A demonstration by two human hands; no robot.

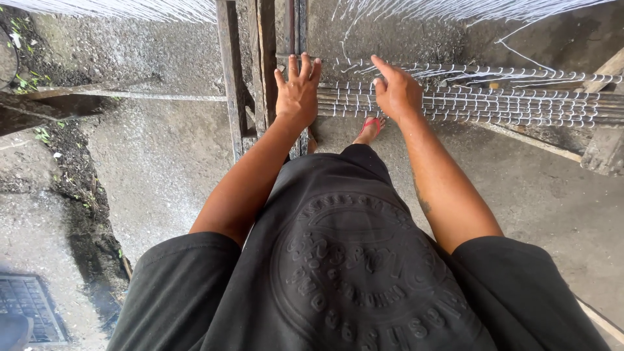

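Metal drain grate [26,307] in wet grey concrete floor [162,162], bottom-left corner. Weathered upright wooden frame posts [263,65] at top centre. Left hand [298,94] flat, fingers spread, released, resting on left end of horizontal wooden bar [468,107] wound with rows of white thread loops [507,97]. Right hand [396,91] just beside, fingers curled, index extended onto loops; grasp cannot be told. Red sandal [370,125] on foot below bar. Black shirt [351,260] fills lower view.
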